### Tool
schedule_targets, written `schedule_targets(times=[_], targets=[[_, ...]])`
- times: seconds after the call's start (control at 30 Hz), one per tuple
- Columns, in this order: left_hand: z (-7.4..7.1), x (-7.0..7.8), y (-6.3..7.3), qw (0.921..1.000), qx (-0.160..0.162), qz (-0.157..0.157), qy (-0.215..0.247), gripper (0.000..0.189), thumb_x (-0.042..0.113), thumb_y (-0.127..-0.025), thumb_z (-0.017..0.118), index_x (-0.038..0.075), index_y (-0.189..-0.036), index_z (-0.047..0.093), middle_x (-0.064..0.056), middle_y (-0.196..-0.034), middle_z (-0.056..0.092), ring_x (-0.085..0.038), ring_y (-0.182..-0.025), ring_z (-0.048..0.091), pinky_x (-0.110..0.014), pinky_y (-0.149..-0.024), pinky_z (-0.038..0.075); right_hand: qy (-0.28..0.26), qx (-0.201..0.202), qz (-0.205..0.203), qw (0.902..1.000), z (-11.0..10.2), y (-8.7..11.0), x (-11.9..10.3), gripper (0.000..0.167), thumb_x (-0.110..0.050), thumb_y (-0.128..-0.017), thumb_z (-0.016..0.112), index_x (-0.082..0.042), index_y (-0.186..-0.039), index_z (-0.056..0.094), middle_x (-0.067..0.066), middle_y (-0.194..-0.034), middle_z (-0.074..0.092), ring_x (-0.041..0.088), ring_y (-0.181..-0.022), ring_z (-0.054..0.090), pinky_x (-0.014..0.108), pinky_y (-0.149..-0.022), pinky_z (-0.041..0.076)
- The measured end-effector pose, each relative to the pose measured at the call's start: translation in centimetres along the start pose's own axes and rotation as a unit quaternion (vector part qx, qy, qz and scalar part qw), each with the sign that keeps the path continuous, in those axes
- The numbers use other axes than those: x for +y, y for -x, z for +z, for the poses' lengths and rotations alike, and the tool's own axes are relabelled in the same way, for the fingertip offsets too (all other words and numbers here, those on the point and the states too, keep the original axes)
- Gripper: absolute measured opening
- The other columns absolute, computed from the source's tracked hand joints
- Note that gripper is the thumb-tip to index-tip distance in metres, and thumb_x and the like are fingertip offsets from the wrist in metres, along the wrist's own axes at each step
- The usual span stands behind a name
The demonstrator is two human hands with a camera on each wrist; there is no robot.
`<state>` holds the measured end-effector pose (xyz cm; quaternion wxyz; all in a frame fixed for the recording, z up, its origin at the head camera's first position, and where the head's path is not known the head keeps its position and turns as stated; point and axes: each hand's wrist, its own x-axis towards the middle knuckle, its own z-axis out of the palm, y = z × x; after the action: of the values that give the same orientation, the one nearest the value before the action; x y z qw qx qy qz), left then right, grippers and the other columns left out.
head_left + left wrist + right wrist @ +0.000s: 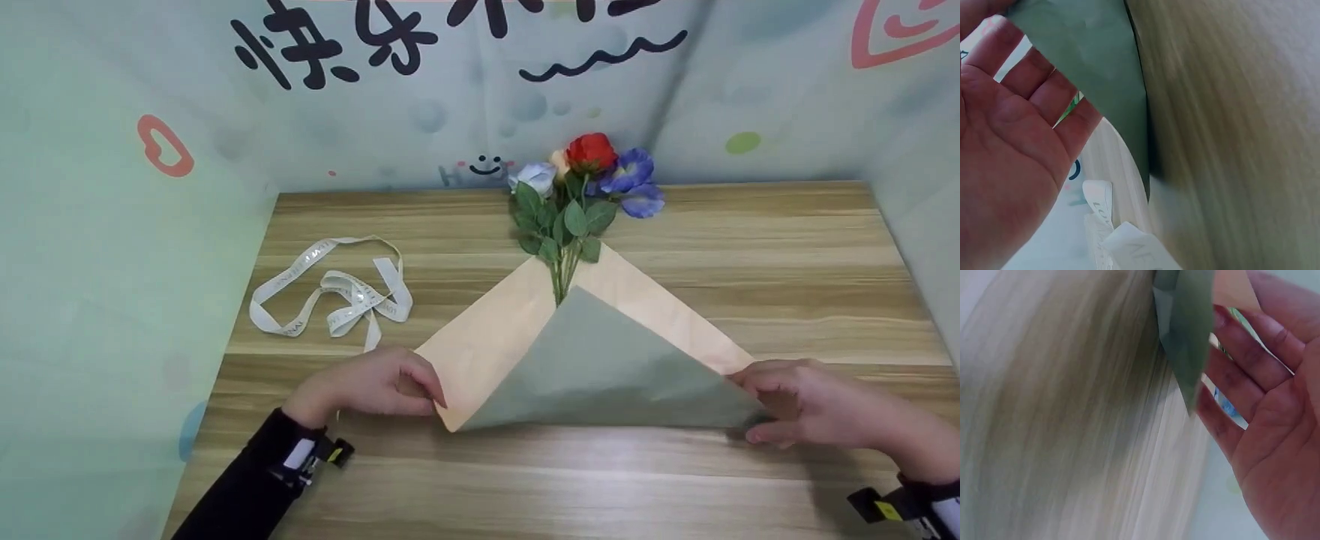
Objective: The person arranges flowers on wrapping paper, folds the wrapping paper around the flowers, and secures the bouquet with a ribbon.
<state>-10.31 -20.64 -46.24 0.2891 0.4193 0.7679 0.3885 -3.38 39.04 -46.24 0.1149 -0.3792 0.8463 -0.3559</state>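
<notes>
A sheet of wrapping paper [600, 375], green outside and peach inside, lies on the table with its near part folded up into a point. Tucked under that point are the stems [562, 277] of an artificial flower bunch, with a red rose [592, 154], blue-purple blooms [630, 171] and a pale blue flower [534, 178] beyond the paper's far edge. My left hand [379, 384] pinches the paper's left corner between thumb and fingers. At the right corner, my right hand [814, 405] pinches the paper's edge. Both wrist views show fingers partly behind the green paper [1095, 62].
A loosely looped white printed ribbon [289, 277] lies on the wooden table [810, 300], left of the paper and near my left hand. A printed cloth backdrop [420, 135] rises along the back and sides.
</notes>
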Motion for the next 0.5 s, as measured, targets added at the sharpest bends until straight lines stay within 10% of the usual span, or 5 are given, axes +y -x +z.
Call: schedule_targets(times=[0.13,0.5], targets=[[-0.1,0.2,0.1,0.9998,-0.013,0.006,-0.013,0.01,0.013,-0.098,0.083,0.015,-0.106,0.088,0.006,-0.101,0.083,-0.006,-0.096,0.075,-0.03,-0.09,0.06,0.076,0.01,-0.029,0.9967,0.3,0.0,-0.1,0.051,-0.008,-0.07,0.103,-0.031,-0.105,0.074,-0.004,-0.122,0.078,0.003,-0.125,0.069,0.003,-0.104,0.038],[-1.0,0.7,0.4,0.9953,-0.031,-0.092,0.0,0.009,0.018,-0.095,0.084,0.013,-0.09,0.089,0.017,-0.07,0.068,0.002,-0.059,0.049,-0.019,-0.055,0.038,0.13,0.054,-0.038,0.9894,-0.1,-1.0,-0.5,0.049,0.01,-0.076,0.091,-0.032,-0.095,0.074,-0.002,-0.113,0.083,0.007,-0.119,0.073,0.003,-0.102,0.042]])
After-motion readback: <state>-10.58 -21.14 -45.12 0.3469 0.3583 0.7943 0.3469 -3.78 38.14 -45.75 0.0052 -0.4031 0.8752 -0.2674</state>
